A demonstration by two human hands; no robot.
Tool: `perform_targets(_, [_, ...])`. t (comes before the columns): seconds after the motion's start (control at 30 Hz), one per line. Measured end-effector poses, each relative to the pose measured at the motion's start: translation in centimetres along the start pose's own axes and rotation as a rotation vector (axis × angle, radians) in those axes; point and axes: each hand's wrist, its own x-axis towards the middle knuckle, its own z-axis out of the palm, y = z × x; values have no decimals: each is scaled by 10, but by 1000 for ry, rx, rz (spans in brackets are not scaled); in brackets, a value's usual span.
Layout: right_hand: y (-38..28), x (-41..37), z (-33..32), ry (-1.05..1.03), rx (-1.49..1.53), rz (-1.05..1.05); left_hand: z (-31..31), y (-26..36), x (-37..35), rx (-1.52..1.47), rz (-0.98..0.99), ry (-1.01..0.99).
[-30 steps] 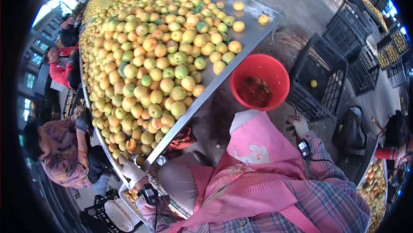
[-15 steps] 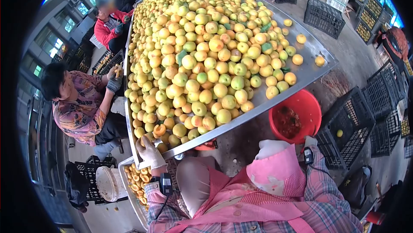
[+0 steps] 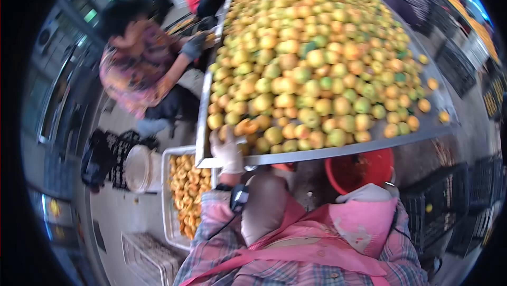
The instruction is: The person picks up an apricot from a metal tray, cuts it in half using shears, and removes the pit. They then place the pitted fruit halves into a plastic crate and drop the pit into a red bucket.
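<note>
My left hand, in a pale glove, reaches over the near-left corner of the metal table. Its fingers look spread and touch the nearest fruit, though blur hides the fingertips. Just beyond them lies a split apricot with orange flesh. A large heap of yellow-green apricots covers the table. Below my left wrist stands a white crate of halved apricots. My right hand cannot be made out; the right sleeve runs down beside my knee.
A red bucket stands under the table's near edge. Black crates are on the right. To the left are a white bucket, a pale crate and a seated person with gloved hands at the table edge.
The view has swung left and down, so table and crate appear farther right and more of the halved apricots show. My left hand stays at the table corner. My right hand has dropped from sight.
</note>
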Motion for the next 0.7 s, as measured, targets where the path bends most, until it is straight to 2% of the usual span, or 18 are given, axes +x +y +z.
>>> perform_targets(0.07, [-4, -19, 9, 270, -61, 89, 2, -7, -1, -309, -120, -63])
perform_targets(0.2, [-35, -44, 44, 913, -243, 164, -9, -9, -4, -523, -171, -154])
perform_targets(0.23, [-53, -39, 71, 1080, -288, 173, -17, -4, -7, -531, -174, -152])
perform_targets(0.27, [-73, -37, 105, 1043, -130, 177, -28, 0, -10, -577, -193, -152])
perform_targets(0.3, [-88, -34, 134, 1120, -105, 130, -37, 1, -15, -625, -214, -159])
perform_targets(0.33, [-105, -43, 135, 1236, -168, 162, -50, -10, -18, -457, -201, -120])
perform_targets(0.37, [-116, -53, 128, 1225, -122, 52, -66, 6, -25, -285, -163, -43])
perform_targets(0.43, [-148, -37, 172, 1353, -97, -123, -95, -3, -30, -234, -140, -47])
perform_targets(0.47, [-162, -33, 190, 1285, -122, -169, -105, -35, -30, -232, -35, 22])
perform_targets(0.53, [-185, -24, 219, 1115, -155, -241, -135, -81, -26, -342, -144, 78])
perform_targets(0.57, [-195, -15, 230, 1011, -162, -267, -155, -83, -26, -135, -125, 69])
perform_targets(0.6, [-201, -1, 255, 1020, -159, -279, -172, -87, -26, 1, -233, 40])
perform_targets(0.63, [-205, 17, 287, 942, -164, -294, -184, -99, -26, 223, -120, 28])
perform_targets(0.7, [-206, 53, 325, 819, -162, -269, -200, -109, -26, 429, -161, 19])
